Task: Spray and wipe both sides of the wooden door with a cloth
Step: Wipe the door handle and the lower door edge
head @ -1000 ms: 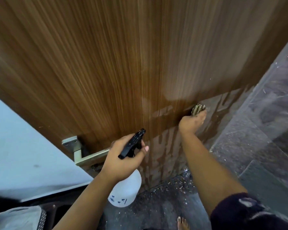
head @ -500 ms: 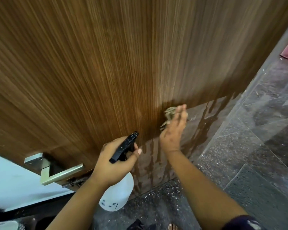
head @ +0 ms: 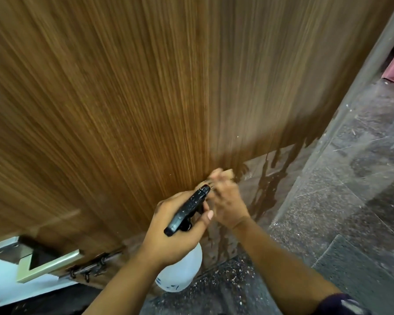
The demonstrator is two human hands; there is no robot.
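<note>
Wooden door: brown vertical grain, fills most of the view, standing directly ahead of both hands; its lower part beyond the right hand is wet, with dark drip streaks running down toward the floor. Left hand: fingers wrapped around the neck of a spray bottle, thumb lying along the side near the trigger; the bottle's black spray head points up toward the door, and its white body hangs below the hand. Right hand: just to the right of the spray head and almost touching it, pressed toward the door with a cloth at its fingertips (hand and cloth are motion-blurred, so the exact grip cannot be told, though the fingers appear to clasp the cloth against the wood). Door handle: pale metal lever, well to the left of and below the left hand, with a small latch between handle and left forearm. Floor: dark speckled stone, to the right of and beneath the right arm. Dark sleeve: at the right forearm, bottom edge of view.
</note>
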